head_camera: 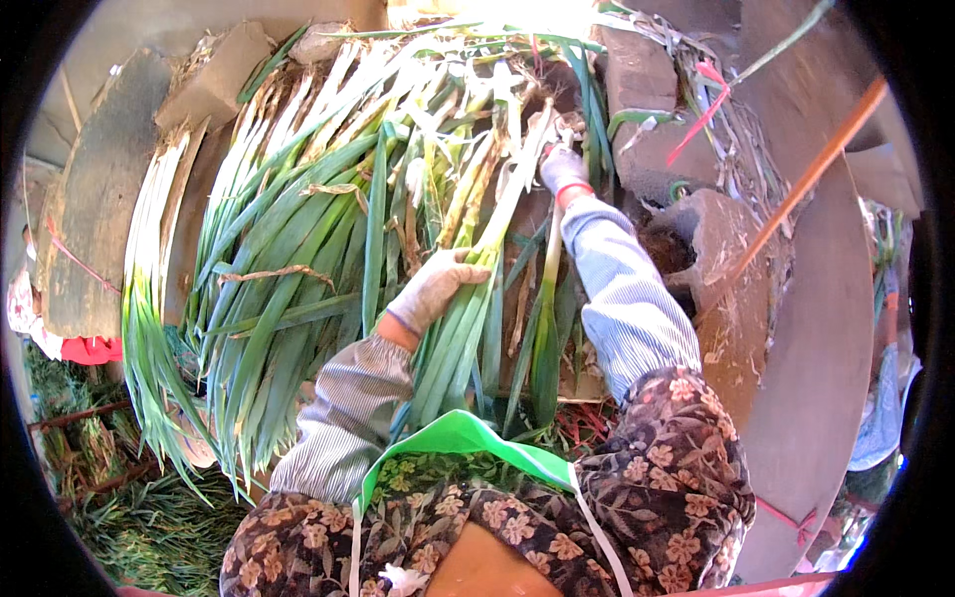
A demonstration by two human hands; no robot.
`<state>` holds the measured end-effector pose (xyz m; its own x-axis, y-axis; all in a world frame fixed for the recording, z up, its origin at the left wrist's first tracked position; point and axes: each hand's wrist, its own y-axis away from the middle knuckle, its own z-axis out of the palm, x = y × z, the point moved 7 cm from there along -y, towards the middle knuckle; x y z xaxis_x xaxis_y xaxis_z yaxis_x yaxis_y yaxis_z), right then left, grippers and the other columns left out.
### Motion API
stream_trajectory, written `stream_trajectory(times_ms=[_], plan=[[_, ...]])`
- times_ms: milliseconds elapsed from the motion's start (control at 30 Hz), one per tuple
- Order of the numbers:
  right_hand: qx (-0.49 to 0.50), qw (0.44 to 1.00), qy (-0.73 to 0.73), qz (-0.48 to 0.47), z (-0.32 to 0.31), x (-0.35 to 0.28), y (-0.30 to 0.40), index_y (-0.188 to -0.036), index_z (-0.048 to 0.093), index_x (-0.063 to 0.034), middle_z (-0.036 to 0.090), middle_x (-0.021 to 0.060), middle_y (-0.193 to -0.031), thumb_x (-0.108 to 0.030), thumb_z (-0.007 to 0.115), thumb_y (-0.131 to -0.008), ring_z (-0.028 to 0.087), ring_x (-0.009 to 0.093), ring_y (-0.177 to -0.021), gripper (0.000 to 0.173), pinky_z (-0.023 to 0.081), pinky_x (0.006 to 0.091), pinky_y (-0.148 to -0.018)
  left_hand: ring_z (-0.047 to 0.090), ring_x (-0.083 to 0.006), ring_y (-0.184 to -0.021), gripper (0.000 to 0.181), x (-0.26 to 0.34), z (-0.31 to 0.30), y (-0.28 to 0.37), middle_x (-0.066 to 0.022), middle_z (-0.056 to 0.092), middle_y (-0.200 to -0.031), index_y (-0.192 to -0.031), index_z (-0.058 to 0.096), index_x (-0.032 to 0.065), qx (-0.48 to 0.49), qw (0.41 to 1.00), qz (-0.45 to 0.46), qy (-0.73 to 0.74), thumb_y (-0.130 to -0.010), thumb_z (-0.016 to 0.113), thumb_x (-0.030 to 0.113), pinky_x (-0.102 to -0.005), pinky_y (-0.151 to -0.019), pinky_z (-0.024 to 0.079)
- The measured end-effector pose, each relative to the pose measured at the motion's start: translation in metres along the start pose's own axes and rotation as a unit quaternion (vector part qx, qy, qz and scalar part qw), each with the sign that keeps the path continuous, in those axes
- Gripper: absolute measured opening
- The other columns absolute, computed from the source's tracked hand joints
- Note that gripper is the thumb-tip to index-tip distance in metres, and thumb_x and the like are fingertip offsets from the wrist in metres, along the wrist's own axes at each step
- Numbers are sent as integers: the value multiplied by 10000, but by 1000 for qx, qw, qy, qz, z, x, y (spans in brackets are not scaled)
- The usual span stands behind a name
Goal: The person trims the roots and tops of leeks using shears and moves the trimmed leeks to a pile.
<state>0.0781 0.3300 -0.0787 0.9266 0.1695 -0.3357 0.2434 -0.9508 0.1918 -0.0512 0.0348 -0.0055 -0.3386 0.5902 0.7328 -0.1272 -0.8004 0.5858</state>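
My left hand (442,287), in a pale glove, is closed around the green leaf part of a few long green onions (489,231), thumb across the top. Their white shafts slant up to the right, roots at the far end. My right hand (565,168), also gloved and with a red band at the wrist, is curled beside those root ends; its fingertips are partly hidden, so its hold is unclear. Beneath the right forearm lies a single green onion (550,283). Left of my hands spreads a broad pile of unpeeled green onions (291,246), with dry brown leaves among them.
A bundle of cleaner-looking green onions (149,254) lies at the far left. Bricks (645,71) and a broken block (716,231) stand at the right, near an orange pole (806,186). Pink ties (705,112) hang there. More greens (171,530) cover the lower left floor.
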Motion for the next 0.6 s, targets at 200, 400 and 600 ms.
stream_trajectory(times_ms=[200, 400, 600], plan=[[39, 998, -45, -37, -10, -10, 60, -1197, 530, -40, 701, 236, -942, -376, 497, -971, 689, 412, -880, 406, 542, 517, -773, 652, -127, -747, 376, -1, -21, 13, -40, 688, -922, -1208, 585, -34, 18, 999, 10, -45, -893, 671, 154, -269, -665, 538], [26, 982, -172, -75, -13, -39, 268, -1415, 410, -43, 666, 237, -1038, -279, 555, -952, 671, 424, -892, 539, 545, 506, -775, 664, -163, -743, 249, 5, -18, -15, -76, 683, -867, -1045, 641, -43, 84, 996, 17, -33, -905, 639, 163, -311, -648, 544], [12, 982, -161, -96, -22, -47, 322, -1380, 422, 0, 643, 248, -1033, -272, 563, -944, 657, 419, -868, 533, 523, 506, -732, 669, -175, -774, 259, 8, -14, -19, -98, 677, -855, -1003, 661, -41, 75, 848, 306, -426, -923, 619, 202, -296, -683, 537]])
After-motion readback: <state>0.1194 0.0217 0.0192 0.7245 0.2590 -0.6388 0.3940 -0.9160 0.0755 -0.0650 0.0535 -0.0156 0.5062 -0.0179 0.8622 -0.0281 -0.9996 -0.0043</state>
